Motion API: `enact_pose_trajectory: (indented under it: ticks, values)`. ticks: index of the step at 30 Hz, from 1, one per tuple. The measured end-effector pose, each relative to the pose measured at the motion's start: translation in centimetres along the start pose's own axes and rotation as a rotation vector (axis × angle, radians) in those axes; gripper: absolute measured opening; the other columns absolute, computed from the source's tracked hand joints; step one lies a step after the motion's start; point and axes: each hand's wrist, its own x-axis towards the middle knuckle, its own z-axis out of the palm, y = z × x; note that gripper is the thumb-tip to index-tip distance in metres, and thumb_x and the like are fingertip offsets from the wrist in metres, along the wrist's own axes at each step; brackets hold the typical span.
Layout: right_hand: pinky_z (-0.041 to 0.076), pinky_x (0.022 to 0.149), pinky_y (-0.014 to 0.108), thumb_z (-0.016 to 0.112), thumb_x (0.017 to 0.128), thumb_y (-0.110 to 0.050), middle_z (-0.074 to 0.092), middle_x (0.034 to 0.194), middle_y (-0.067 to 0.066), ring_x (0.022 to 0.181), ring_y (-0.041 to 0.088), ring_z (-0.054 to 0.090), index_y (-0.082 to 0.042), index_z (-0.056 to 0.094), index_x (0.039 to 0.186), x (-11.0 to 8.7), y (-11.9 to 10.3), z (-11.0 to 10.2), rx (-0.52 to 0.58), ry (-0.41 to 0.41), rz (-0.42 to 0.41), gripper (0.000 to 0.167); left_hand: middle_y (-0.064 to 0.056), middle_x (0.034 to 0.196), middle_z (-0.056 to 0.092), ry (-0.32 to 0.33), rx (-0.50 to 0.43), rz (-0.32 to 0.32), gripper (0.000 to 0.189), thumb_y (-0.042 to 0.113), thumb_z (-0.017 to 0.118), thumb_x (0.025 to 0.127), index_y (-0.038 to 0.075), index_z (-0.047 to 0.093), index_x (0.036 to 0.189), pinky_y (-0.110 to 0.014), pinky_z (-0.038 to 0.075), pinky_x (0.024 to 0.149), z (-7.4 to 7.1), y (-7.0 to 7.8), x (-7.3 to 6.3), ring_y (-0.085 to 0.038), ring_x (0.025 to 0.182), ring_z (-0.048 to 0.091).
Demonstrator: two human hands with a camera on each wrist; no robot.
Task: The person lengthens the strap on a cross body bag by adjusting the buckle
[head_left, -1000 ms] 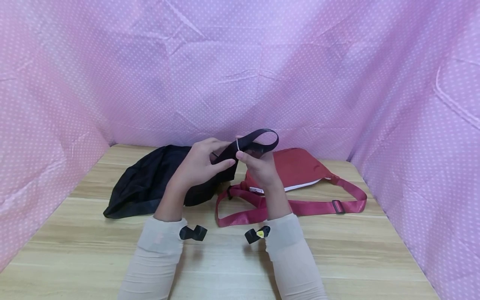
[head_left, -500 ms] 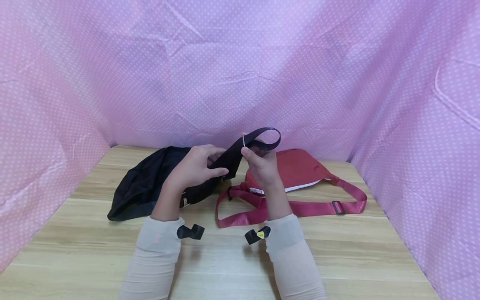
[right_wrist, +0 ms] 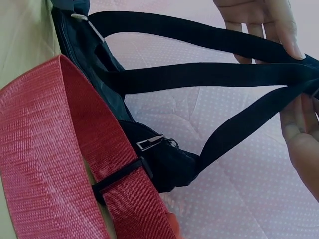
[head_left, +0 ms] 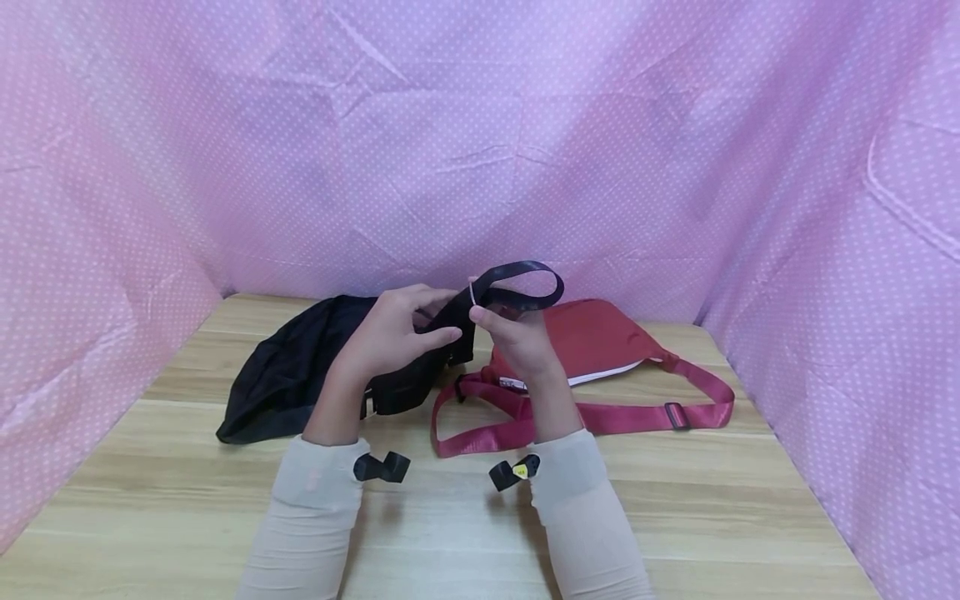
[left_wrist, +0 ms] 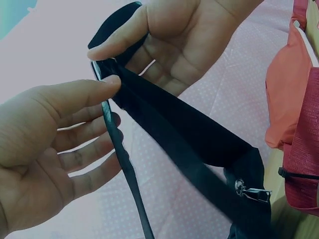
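Note:
A black bag [head_left: 288, 375] with a long black strap [left_wrist: 174, 144] lies at the table's left. My right hand [head_left: 528, 337] pinches this strap at a thin, light-edged slider [head_left: 472, 292], and a loop of webbing stands out beyond it. Just to the left, my left hand [head_left: 390, 333] holds the strap between thumb and fingers; in the left wrist view its thumb lies on the webbing near the slider, fingers behind. Three runs of strap converge at the hands in the right wrist view. A metal zip pull [right_wrist: 149, 143] hangs at the bag's end.
Right of the black bag, a red waist bag [head_left: 600, 333] with a white zip rests on the wooden table [head_left: 450, 533]. Its crimson strap [head_left: 622, 415], with a dark slider, curves in front of it. Pink dotted cloth [head_left: 480, 167] encloses the back and sides.
The strap loop first shrinks slightly and moves right with my right hand, then lengthens as that hand and the slider come back left. My left hand shifts only slightly; the black bag edges right.

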Motion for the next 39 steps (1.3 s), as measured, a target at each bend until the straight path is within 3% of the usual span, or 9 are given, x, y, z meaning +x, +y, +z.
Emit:
enact_pose_trajectory:
  ticks: [4,9,14,22,30,35,39]
  values:
    - [0.051,0.094,0.027,0.084,0.084,-0.005,0.073,0.111,0.003,0.101,0.013,0.064,-0.010,0.073,0.119,0.1,0.0,0.1,0.045,0.048,-0.024,0.037,-0.006,0.116,0.068,-0.032,-0.012,-0.036,0.057,0.021,0.083,0.088,0.007,0.063,0.140,-0.041,0.056,0.096,0.0,-0.3,0.1,-0.021,0.106,0.063]
    - [0.051,0.087,0.025,0.090,0.077,-0.014,0.073,0.110,0.002,0.097,0.011,0.061,-0.013,0.075,0.115,0.2,-0.2,0.3,0.065,0.094,-0.045,0.040,-0.010,0.118,0.069,-0.099,0.088,-0.079,0.056,0.019,0.085,0.087,0.005,0.064,0.137,-0.044,0.055,0.096,-0.3,-0.6,0.0,-0.025,0.105,0.065]
    - [0.051,0.087,0.025,0.090,0.076,-0.014,0.074,0.114,0.003,0.097,0.011,0.062,-0.014,0.075,0.115,0.2,-0.3,0.3,0.070,0.101,-0.049,0.041,-0.009,0.111,0.071,-0.117,0.127,-0.052,0.048,0.016,0.082,0.089,0.004,0.067,0.133,-0.044,0.055,0.093,-0.7,-0.7,-0.3,-0.024,0.102,0.065]
    - [0.052,0.093,0.026,0.089,0.079,-0.012,0.074,0.113,0.003,0.104,0.013,0.065,-0.010,0.073,0.119,0.0,-0.3,0.3,0.052,0.048,0.005,0.043,-0.007,0.122,0.067,-0.040,0.036,0.005,0.051,0.015,0.078,0.092,0.007,0.063,0.140,-0.041,0.057,0.094,-0.8,-0.1,-0.3,-0.021,0.103,0.065]
    - [0.052,0.096,0.030,0.089,0.081,-0.019,0.074,0.111,0.003,0.107,0.018,0.064,-0.011,0.074,0.120,0.0,-0.1,0.1,-0.027,-0.039,0.077,0.043,-0.008,0.121,0.071,0.091,-0.049,0.004,0.045,0.015,0.083,0.088,0.003,0.069,0.130,-0.038,0.058,0.093,-0.6,0.6,-0.3,-0.021,0.099,0.068]
    - [0.052,0.092,0.030,0.085,0.085,-0.016,0.074,0.110,0.004,0.104,0.019,0.064,-0.010,0.073,0.122,-0.1,0.1,0.1,-0.060,-0.108,0.087,0.039,-0.007,0.117,0.073,0.111,-0.102,0.022,0.043,0.016,0.084,0.087,0.004,0.069,0.125,-0.038,0.058,0.092,-0.5,0.8,-0.2,-0.021,0.099,0.070]
    - [0.049,0.086,0.027,0.087,0.083,-0.021,0.074,0.105,0.003,0.096,0.017,0.061,-0.013,0.074,0.119,-0.2,0.1,0.2,-0.084,-0.087,0.096,0.039,-0.005,0.120,0.072,0.116,-0.123,0.025,0.045,0.017,0.085,0.087,0.006,0.068,0.127,-0.038,0.058,0.094,-0.4,0.7,-0.3,-0.020,0.101,0.071]
